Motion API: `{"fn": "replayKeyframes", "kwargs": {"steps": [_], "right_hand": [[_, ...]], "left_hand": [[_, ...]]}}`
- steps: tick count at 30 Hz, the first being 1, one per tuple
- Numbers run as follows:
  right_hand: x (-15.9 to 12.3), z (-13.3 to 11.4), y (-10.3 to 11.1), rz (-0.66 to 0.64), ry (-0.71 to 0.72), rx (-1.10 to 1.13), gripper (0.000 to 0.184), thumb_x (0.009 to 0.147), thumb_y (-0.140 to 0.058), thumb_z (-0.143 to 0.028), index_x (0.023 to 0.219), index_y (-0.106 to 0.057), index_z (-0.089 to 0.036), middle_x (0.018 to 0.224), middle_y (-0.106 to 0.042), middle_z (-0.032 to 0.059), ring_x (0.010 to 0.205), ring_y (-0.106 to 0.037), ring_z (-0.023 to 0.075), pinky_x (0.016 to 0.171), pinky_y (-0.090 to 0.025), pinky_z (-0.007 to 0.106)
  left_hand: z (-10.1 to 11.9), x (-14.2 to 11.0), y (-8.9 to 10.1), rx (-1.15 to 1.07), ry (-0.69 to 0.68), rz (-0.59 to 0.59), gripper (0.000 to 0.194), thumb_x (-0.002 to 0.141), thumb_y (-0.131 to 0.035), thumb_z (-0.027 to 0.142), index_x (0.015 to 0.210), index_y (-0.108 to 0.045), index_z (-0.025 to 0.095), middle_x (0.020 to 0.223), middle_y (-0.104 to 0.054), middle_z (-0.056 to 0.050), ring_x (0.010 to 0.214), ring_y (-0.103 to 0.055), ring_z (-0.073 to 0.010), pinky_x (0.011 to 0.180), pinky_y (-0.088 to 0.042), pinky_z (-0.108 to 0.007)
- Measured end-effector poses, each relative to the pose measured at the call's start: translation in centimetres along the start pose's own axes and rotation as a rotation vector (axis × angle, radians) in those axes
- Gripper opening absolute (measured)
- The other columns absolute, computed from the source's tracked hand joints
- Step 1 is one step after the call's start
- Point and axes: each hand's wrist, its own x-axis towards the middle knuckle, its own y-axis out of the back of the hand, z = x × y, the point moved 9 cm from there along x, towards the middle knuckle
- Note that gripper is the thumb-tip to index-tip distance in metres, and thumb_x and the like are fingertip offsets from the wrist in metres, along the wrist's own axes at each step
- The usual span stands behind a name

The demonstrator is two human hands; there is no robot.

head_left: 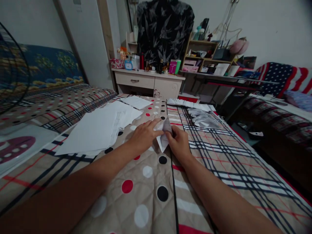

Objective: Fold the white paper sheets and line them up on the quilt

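Between my two hands is a small folded piece of white paper [162, 143], tilted up with a pointed lower corner above the quilt. My left hand [146, 135] grips its left side, thumb and fingers pressed on the sheet. On the right side, my right hand [179, 141] pinches the paper with the thumb in front and curled fingers behind. To the left lies a spread stack of white sheets [95, 130]. Several folded paper pieces [203, 117] lie in a fanned pile at the right, beside a long white row of paper [188, 104].
Everything rests on a patterned quilt [146, 195]. A plastic bag [19, 146] with a dark red print lies at the left edge. A white dresser [136, 79] with bottles and a blue clock [128, 64] stands behind. Shelves and a desk [219, 76] are at the back right.
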Motion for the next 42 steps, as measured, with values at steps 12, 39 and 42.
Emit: {"fn": "replayKeyframes", "kwargs": {"steps": [12, 39, 42], "right_hand": [[-0.2, 2.1, -0.4, -0.055, -0.155, 0.192, 0.020, 0.077, -0.058, -0.026, 0.059, -0.054, -0.019, 0.053, -0.045, -0.0044, 0.050, -0.039, 0.0106, 0.047, -0.027, 0.024], [-0.4, 2.5, -1.8, -0.105, -0.328, 0.798, 0.026, 0.060, -0.083, -0.028, 0.080, -0.070, -0.018, 0.078, -0.071, 0.0012, 0.069, -0.063, 0.0146, 0.068, -0.050, 0.027], [-0.3, 2.3, -1.4, -0.070, -0.272, 0.736, 0.020, 0.061, -0.082, -0.026, 0.075, -0.070, -0.019, 0.072, -0.069, 0.0000, 0.063, -0.060, 0.0138, 0.064, -0.049, 0.026]], "left_hand": [[-0.5, -0.7, -0.4, -0.184, -0.034, 0.036, 0.015, 0.076, -0.067, 0.022, 0.089, -0.074, 0.022, 0.121, -0.060, -0.011, 0.105, -0.061, -0.0286, 0.077, -0.051, -0.037], [-3.5, -0.8, -1.3, -1.051, 0.197, 0.268, 0.047, 0.076, -0.070, 0.025, 0.121, -0.059, 0.017, 0.111, -0.068, -0.008, 0.089, -0.067, -0.0195, 0.075, -0.053, -0.028], [-3.8, -0.8, -1.7, -1.072, 0.243, 0.274, 0.044, 0.071, -0.076, 0.034, 0.108, -0.067, 0.014, 0.099, -0.073, -0.009, 0.083, -0.068, -0.0209, 0.069, -0.054, -0.028]]}}
